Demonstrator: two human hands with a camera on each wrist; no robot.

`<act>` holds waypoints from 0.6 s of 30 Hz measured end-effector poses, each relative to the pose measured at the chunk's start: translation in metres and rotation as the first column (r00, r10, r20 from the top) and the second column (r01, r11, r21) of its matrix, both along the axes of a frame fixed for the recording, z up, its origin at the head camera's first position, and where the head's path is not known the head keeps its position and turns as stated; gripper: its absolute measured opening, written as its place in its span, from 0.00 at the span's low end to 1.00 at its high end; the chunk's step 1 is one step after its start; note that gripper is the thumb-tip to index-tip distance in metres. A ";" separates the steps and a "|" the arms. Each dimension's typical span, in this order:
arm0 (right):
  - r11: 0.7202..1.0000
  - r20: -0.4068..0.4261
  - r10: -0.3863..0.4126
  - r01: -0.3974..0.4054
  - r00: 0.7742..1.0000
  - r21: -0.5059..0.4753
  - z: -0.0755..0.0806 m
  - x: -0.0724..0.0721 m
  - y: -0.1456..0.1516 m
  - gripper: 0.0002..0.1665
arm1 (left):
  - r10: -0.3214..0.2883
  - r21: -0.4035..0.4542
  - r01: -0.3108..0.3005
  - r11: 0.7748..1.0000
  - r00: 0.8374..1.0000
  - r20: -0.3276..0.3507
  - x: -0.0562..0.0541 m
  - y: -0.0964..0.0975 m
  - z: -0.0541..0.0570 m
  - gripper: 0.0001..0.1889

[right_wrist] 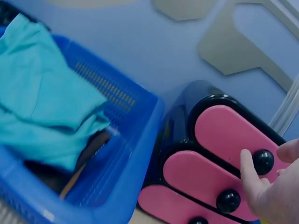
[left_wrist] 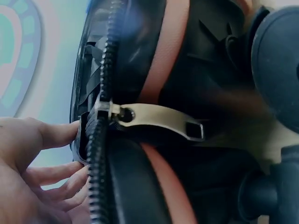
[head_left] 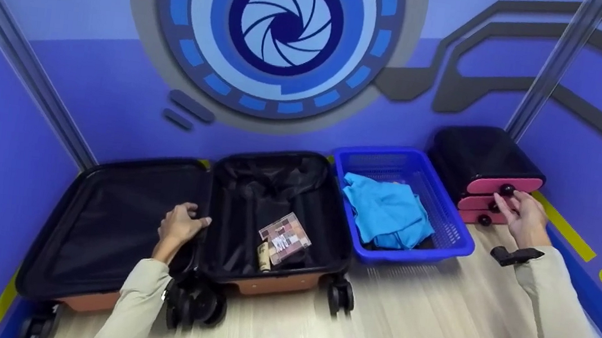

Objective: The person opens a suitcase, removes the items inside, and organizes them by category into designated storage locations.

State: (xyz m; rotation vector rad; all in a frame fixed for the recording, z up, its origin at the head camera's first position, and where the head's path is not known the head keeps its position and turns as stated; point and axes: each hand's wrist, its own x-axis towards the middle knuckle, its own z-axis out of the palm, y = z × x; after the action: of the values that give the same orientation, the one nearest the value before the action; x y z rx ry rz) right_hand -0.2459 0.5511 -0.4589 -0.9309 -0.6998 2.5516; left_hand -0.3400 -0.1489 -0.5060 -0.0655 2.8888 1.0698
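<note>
My right hand [head_left: 525, 214] is at the black knob [head_left: 507, 189] of the top pink drawer in a small black drawer unit [head_left: 484, 150]. In the right wrist view its finger and thumb stand apart on either side of that knob [right_wrist: 263, 162]. My left hand [head_left: 181, 229], fingers loosely bent, rests at the middle edge of an opened suitcase [head_left: 119, 222]. In the left wrist view the thumb and fingertips reach the edge behind the zipper [left_wrist: 107, 60], near its metal pull [left_wrist: 159, 119]. All three drawers look closed.
In the suitcase's right half lie a makeup palette [head_left: 286, 238] and a small tan tube [head_left: 264, 256]. A blue basket [head_left: 416, 256] with folded turquoise cloth [head_left: 387, 210] stands between suitcase and drawers. Suitcase wheels [head_left: 340, 295] jut toward me. Blue panels [head_left: 118, 86] enclose the back and sides.
</note>
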 end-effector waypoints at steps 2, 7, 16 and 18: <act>0.999 -0.025 0.009 -0.010 1.000 -0.043 0.001 -0.002 0.003 0.49 | -0.009 -0.008 0.009 1.000 1.000 0.009 0.000 -0.001 0.001 0.33; 0.994 -0.046 0.010 -0.014 0.999 -0.107 0.002 -0.006 0.007 0.50 | -0.006 0.028 0.005 1.000 1.000 0.021 0.001 -0.001 0.001 0.33; 0.997 0.006 -0.061 0.061 0.998 -0.036 -0.010 -0.004 0.005 0.12 | -0.005 0.103 -0.004 0.995 0.997 0.079 0.003 -0.003 0.002 0.33; 0.995 0.030 -0.090 0.091 0.995 -0.030 -0.011 -0.004 0.005 0.11 | -0.003 0.109 -0.005 0.994 0.997 0.076 0.002 -0.004 0.003 0.33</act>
State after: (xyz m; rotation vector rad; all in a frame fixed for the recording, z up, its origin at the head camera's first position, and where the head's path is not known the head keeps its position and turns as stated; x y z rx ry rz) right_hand -0.2495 0.5559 -0.4703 -0.9880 -0.6122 2.4810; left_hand -0.3382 -0.1526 -0.5034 -0.0997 2.7588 1.1954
